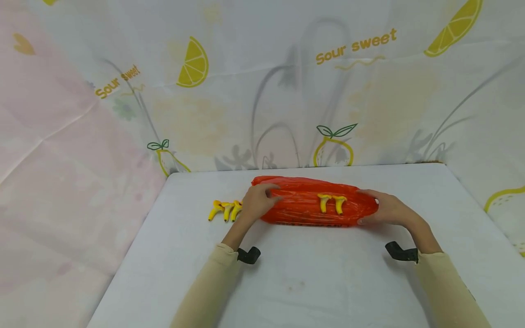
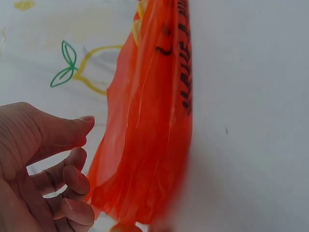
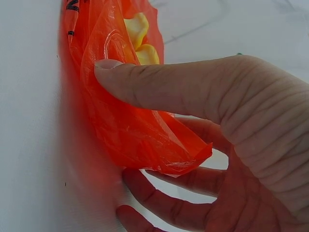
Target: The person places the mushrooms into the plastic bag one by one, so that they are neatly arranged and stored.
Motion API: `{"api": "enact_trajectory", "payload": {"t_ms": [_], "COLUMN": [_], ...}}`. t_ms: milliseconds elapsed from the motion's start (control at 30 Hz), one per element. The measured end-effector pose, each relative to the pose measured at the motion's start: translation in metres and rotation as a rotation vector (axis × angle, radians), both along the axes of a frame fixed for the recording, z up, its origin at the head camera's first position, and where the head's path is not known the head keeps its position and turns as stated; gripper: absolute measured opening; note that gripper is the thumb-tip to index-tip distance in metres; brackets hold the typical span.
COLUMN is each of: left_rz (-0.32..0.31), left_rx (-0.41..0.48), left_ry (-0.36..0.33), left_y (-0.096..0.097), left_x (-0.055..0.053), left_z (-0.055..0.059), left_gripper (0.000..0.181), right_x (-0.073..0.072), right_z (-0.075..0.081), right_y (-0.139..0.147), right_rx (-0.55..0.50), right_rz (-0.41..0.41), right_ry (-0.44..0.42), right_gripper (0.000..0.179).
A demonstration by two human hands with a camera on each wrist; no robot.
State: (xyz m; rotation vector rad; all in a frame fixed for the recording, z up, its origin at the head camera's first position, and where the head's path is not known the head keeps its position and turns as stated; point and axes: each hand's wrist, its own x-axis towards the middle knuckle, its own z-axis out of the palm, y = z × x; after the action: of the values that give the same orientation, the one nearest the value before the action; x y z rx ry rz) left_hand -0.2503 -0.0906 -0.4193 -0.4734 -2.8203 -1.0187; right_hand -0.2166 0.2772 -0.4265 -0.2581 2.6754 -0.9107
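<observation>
A red plastic bag [image 1: 303,214], flattened lengthwise and printed with black letters, lies across the white table. Two small yellow trumpet-shaped pieces [image 1: 339,205] lie on it near its right half. My right hand [image 1: 385,208] holds the bag's right end, thumb on the near side and fingers behind it, as the right wrist view shows. Beside the left end, my left hand [image 1: 258,202] has its fingers loosely bent, fingertips close to the bag's edge with nothing pinched. Several more yellow trumpet-shaped pieces [image 1: 226,212] with dark tips lie left of that hand, partly hidden by it.
The white table [image 1: 311,273] runs back to a hanging cloth [image 1: 254,105] printed with lemons and words. A pink cloth [image 1: 49,159] hangs along the left side. Black straps [image 1: 249,255] sit at both wrists.
</observation>
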Motion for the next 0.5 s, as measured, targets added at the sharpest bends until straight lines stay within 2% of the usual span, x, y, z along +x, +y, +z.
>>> {"api": "enact_trajectory", "payload": {"t_ms": [267,500], "left_rz": [0.079,0.101], "left_rx": [-0.022,0.01], "left_ry": [-0.032,-0.048], "left_y": [-0.023,-0.038], "left_x": [0.004,0.005], "left_z": [0.007,0.006], "left_gripper": [0.028,0.029], "right_x": [0.001,0.001], "right_z": [0.0,-0.001], "right_y": [0.0,0.002], "right_rx": [-0.001,-0.007], "right_rz": [0.008,0.01], "right_ry": [0.007,0.022], "right_gripper": [0.094,0.093]}}
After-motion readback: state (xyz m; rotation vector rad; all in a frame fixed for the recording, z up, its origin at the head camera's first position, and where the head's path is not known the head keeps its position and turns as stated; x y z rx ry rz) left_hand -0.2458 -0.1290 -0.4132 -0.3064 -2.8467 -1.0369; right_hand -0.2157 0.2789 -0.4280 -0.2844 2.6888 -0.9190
